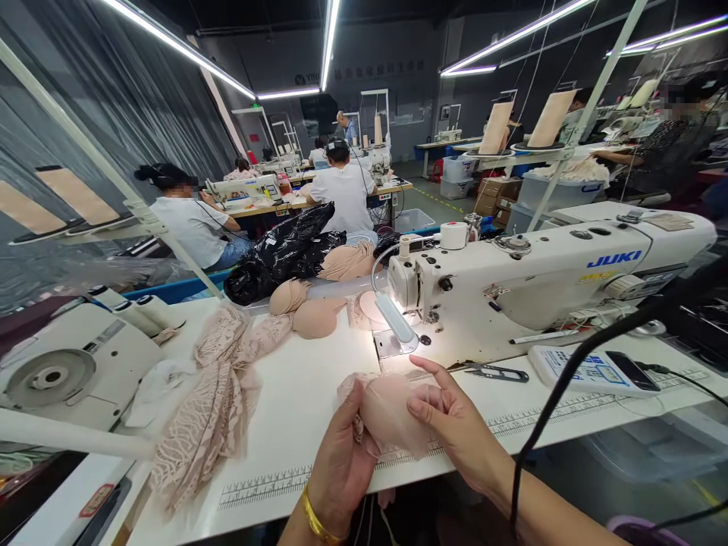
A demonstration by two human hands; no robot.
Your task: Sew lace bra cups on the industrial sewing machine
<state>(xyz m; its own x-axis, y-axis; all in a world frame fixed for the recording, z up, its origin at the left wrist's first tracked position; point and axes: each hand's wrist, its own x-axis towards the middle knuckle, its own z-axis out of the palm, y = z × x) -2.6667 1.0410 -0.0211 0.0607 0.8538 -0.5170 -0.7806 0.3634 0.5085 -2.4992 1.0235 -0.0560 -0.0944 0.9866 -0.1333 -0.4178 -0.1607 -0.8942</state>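
Note:
A beige bra cup with thin mesh and lace around it is held over the front edge of the sewing table. My left hand, with a gold bracelet at the wrist, grips its left side, thumb on top. From the right, my right hand pinches the mesh between thumb and fingers, its index finger extended. Just beyond the hands stands the white sewing machine, its lamp lighting the needle plate. More beige cups and a pile of beige lace lie to the left.
Thread snips and a white control box are at the right. A black cable hangs in the right foreground. Black plastic bags lie behind the table. Thread cones stand at left. Several people work at machines beyond.

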